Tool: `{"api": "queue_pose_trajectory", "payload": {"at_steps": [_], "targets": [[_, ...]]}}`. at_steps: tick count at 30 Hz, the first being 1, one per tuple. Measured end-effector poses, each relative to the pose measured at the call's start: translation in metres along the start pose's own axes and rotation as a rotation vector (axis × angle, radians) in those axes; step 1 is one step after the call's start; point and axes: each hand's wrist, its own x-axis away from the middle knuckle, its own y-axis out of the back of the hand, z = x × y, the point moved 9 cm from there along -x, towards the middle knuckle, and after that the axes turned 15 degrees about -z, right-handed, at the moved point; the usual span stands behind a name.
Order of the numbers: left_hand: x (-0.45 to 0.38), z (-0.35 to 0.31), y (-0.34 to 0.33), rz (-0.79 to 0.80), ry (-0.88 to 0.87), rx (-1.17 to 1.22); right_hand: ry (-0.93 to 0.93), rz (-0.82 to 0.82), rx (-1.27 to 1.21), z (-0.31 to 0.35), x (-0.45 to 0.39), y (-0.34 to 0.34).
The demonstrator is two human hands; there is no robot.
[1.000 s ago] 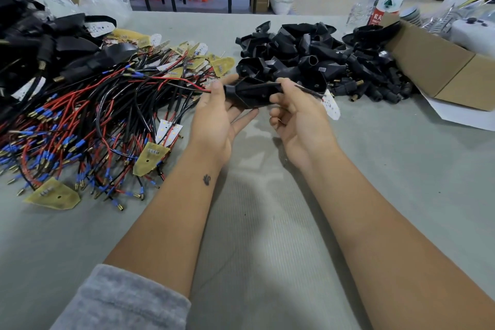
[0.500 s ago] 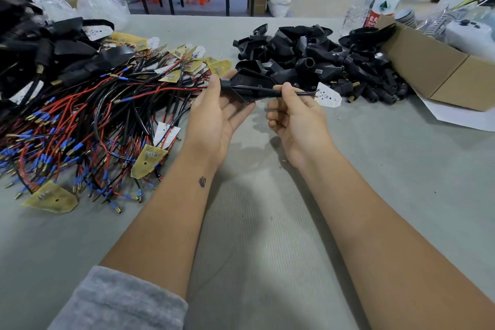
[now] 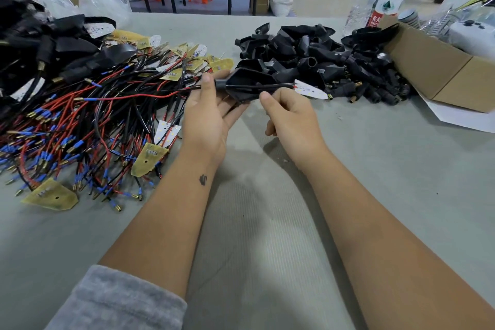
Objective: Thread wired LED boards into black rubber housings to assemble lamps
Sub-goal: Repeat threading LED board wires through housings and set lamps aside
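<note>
Our left hand (image 3: 207,115) gripping the matte black rubber housing (image 3: 247,85), our right hand (image 3: 290,112) pinching its thin wires (image 3: 278,86), white pointed LED board (image 3: 310,89) trailing

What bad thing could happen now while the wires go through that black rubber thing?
1. The thin red and black wires join the small white pointed LED board at one spot; a hard pull by the left hand might snap that joint.
2. The wire tails trail into the tangled pile of red and black wires, so they may snag.
3. The board could jam while entering the black rubber housing if the right hand lets it tilt.
</note>
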Motion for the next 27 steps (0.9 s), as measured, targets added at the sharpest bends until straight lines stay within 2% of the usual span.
{"api": "queue_pose_trajectory", "payload": {"at_steps": [3,6,9,12,14,16,20,23,27], "targets": [[-0.006,-0.004,0.012,-0.094,-0.013,0.025,0.096,0.049,0.075,0.005,0.003,-0.003],[-0.012,-0.007,0.019,-0.147,-0.013,0.06,0.097,-0.016,0.166,0.002,0.0,0.004],[-0.014,-0.005,0.022,-0.159,0.011,0.1,0.029,-0.176,0.156,-0.003,-0.003,0.02],[-0.014,0.0,0.019,-0.145,0.086,0.179,-0.155,-0.231,-0.068,-0.015,-0.004,0.025],[-0.015,0.001,0.018,-0.14,0.111,0.21,-0.318,-0.217,-0.248,-0.025,-0.003,0.021],[-0.015,0.001,0.017,-0.128,0.107,0.21,-0.401,-0.188,-0.352,-0.029,-0.003,0.016],[-0.015,0.0,0.02,-0.143,0.087,0.2,-0.41,-0.087,-0.457,-0.028,-0.005,0.01],[-0.016,-0.003,0.024,-0.176,0.095,0.265,-0.492,0.0,-0.596,-0.028,-0.002,0.001],[-0.018,-0.003,0.026,-0.178,0.127,0.277,-0.444,0.004,-0.535,-0.029,-0.002,0.001]]}}
